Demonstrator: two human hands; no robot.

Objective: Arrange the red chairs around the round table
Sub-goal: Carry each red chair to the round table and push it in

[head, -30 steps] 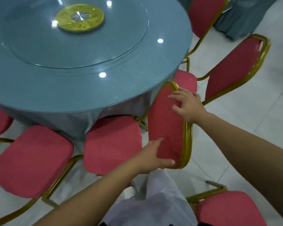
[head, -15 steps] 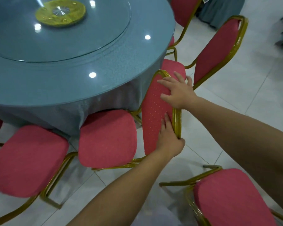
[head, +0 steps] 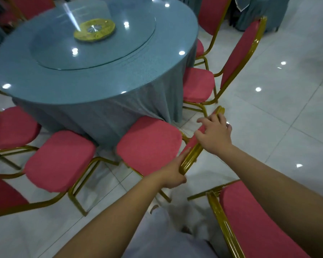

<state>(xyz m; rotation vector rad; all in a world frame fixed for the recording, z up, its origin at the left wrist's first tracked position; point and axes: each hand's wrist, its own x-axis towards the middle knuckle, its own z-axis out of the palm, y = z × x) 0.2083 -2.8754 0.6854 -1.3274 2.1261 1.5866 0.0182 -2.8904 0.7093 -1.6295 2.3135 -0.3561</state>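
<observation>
Tabletop point(head: 101, 81), round, under blue cloth, is taking up the upper left. A glass turntable point(head: 50, 49) is sitting at its centre. Red chairs are standing round it, seats in toward the cloth: right neighbour point(head: 198, 84) and left neighbour point(head: 60, 161). A spare chair point(head: 259, 220) is standing at bottom right beside the person's right arm, well apart from the table.

Held chair point(head: 149, 144) is standing between the two neighbours, seat facing the table and front edge at the cloth hem. Its backrest point(head: 191, 157) is showing edge-on, with the long axis running from near-left to far-right, roughly along the table rim.

Left hand point(head: 172, 174) is gripping the near end of the gold rail, thumb lying along the red pad. Right hand point(head: 214, 135) is holding the far half, fingers curled over the top edge. Both hands are spaced along that axis, w/ the seat lying fwd and left of them. Judgement: any push is going square to the rail, toward the table, and the far end is coming closest to the right neighbour's legs.

Not clear:
- Held chair's legs are mostly hidden under the seat and hands.
- Seat-to-cloth contact: cannot tell.
- Rail's mid section is covered by the right hand.
- Spare chair is cut off by the frame edge.
</observation>
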